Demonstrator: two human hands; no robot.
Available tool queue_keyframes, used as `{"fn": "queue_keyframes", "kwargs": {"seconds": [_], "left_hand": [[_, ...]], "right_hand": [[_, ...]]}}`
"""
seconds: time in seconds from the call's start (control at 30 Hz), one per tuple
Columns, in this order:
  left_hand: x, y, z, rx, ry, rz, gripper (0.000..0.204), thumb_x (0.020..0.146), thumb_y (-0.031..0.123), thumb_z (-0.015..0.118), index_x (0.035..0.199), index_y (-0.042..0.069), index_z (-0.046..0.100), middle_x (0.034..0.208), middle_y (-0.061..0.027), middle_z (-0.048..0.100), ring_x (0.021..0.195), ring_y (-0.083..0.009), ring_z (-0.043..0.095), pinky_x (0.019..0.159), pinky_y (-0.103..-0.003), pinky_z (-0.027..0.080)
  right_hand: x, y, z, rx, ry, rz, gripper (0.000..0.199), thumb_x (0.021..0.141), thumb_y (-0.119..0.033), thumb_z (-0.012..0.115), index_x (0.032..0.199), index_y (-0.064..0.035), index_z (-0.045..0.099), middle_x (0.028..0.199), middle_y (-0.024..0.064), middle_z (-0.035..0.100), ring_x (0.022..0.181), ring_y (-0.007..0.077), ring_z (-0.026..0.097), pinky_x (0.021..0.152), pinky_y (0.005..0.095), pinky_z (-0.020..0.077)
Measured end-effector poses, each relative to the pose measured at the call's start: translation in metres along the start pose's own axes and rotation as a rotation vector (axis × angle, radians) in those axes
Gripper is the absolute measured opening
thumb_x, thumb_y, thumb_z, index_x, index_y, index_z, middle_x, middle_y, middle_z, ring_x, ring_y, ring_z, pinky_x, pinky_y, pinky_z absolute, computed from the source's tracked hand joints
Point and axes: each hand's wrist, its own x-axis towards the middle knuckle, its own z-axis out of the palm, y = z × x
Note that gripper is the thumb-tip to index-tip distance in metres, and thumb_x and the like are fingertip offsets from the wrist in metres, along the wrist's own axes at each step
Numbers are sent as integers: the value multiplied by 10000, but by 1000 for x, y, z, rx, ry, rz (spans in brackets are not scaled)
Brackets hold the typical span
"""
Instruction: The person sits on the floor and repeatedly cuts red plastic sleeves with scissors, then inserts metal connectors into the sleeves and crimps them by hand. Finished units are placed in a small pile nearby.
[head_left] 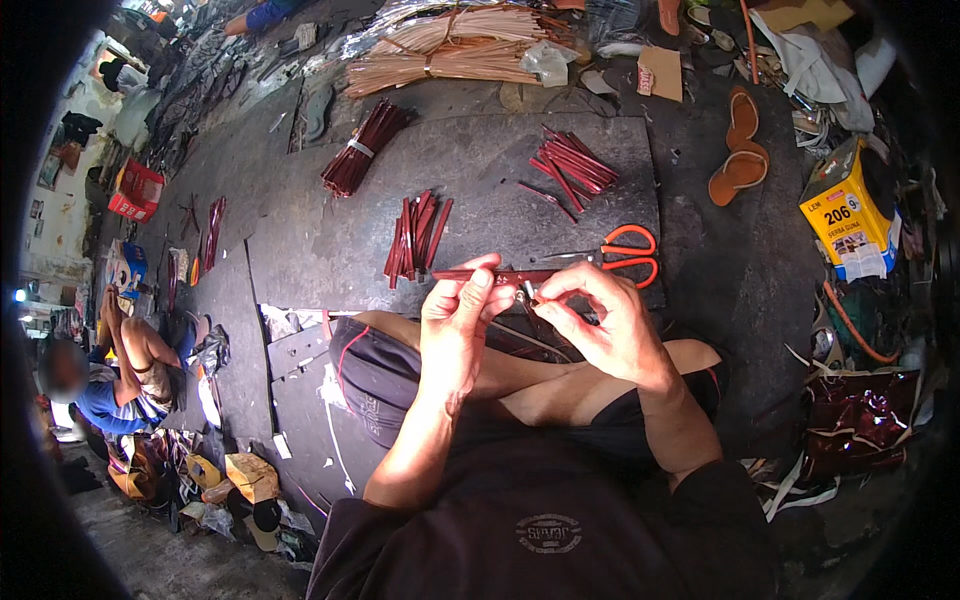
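A dark red glossy strip [512, 277] lies level in front of me, pinched between the thumb and fingers of my left hand [455, 318]. My right hand [603, 318] is closed in a pinch just below the strip's right part. Something small and pale shows by its fingertips, too small to name. Behind that hand lie scissors [640, 233] with orange handles, blades pointing left. Beyond my left hand is a loose pile of short dark red strips [415, 238]. Farther off are a banded bundle of strips [365, 150] and another loose pile [575, 165].
Long pale strips [450, 50] are stacked at the far side. Brown sandals [740, 170] and a yellow box [850, 215] stand right of the dark mat [480, 135]. Another person [125, 390] sits at the left. My crossed legs [540, 390] are beneath my hands.
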Motion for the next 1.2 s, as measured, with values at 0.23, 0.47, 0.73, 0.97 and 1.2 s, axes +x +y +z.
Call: {"fn": "queue_keyframes", "kwargs": {"seconds": [0.23,0.47,0.73,0.97,1.2], "left_hand": [[-1,12,6,-126,7,-169,284,947,197,646,1168,24,610,1008,-82,688,890,-153,680,848,-292,553],[2,11,3,87,16,-20,245,942,137,648,1145,1,628,965,-106,701,884,-153,686,818,-270,565],[3,19,11,168,-49,34,246,938,175,657,1118,11,624,918,-83,693,868,-157,683,818,-293,545],[4,20,11,-101,-51,-101,250,955,176,631,1138,6,613,926,-81,692,865,-157,687,810,-298,552],[3,20,13,78,-68,-18,257,948,176,643,1136,2,618,901,-85,699,831,-154,691,783,-287,554]], "right_hand": [[8,5,1,-51,-22,-73,166,870,8,666,1032,-17,641,950,92,676,878,166,668,727,281,522],[3,10,10,251,42,50,162,869,54,632,1018,-11,638,970,114,666,891,173,667,771,276,536],[6,8,6,40,47,-43,150,880,32,652,1025,-1,641,946,104,654,862,168,672,738,276,555],[3,10,4,185,33,2,124,902,0,646,1026,10,639,956,108,648,870,170,673,739,278,547],[5,10,0,187,-18,27,121,916,0,626,1037,4,641,961,107,647,901,166,669,770,276,540]]}}
